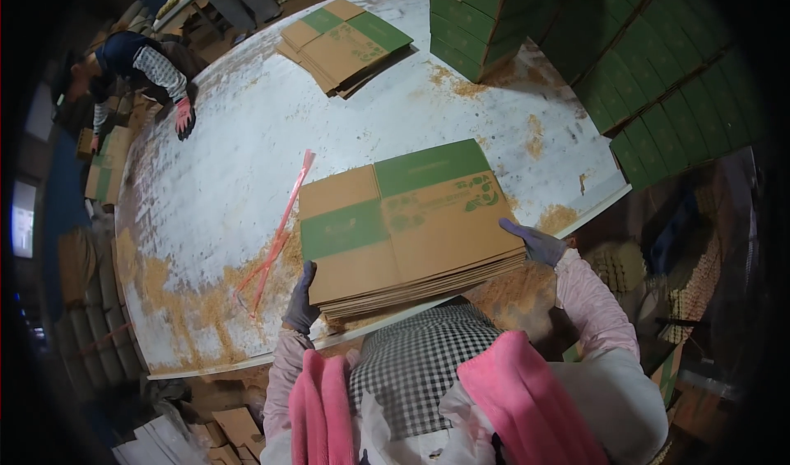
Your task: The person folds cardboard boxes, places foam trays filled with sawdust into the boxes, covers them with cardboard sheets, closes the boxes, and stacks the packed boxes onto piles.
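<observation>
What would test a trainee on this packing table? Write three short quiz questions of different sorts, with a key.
1. True or false: both gloved hands grip the near stack of flat cartons.
2. What lies left of that stack: A) pink strap, B) scissors, C) tape roll?
3. What colour are the stacked boxes at the table's far right?

Key: 1 true, with left hand and right hand at its sides; 2 A; 3 green.

My single head camera looks steeply down, close over a white table (247,136) filling the frame's centre, fisheye-bent at the edges.
</observation>
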A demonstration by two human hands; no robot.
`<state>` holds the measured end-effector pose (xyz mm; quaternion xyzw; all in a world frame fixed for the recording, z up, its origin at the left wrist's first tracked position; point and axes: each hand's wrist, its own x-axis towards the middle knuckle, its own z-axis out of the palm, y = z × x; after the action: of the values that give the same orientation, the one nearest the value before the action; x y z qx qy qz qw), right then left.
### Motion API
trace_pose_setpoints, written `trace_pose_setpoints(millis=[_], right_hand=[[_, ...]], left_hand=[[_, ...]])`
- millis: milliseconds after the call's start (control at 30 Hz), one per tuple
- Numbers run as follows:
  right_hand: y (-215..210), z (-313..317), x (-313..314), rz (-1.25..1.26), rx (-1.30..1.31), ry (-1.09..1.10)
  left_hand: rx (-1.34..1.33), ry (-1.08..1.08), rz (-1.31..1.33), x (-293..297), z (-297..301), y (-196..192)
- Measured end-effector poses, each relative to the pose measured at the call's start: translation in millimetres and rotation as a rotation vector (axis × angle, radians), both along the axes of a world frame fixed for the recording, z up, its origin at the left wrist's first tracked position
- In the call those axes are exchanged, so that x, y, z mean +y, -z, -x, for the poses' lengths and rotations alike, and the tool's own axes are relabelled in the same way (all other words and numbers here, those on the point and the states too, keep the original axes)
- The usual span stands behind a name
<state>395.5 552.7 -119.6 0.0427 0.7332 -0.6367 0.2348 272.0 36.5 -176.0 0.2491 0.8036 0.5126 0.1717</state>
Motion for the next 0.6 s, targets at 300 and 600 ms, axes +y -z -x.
trace_pose_setpoints(millis=[300,600], right_hand=[[-45,-107,-65,-0.11,-0.077,0.423],[-5,-254,-145,0.409,-0.05,0.989]], left_hand=[[-1.141,-0.299,-0.474,0,-7,7],[-0.798,0.102,0.032,-26,84,7]])
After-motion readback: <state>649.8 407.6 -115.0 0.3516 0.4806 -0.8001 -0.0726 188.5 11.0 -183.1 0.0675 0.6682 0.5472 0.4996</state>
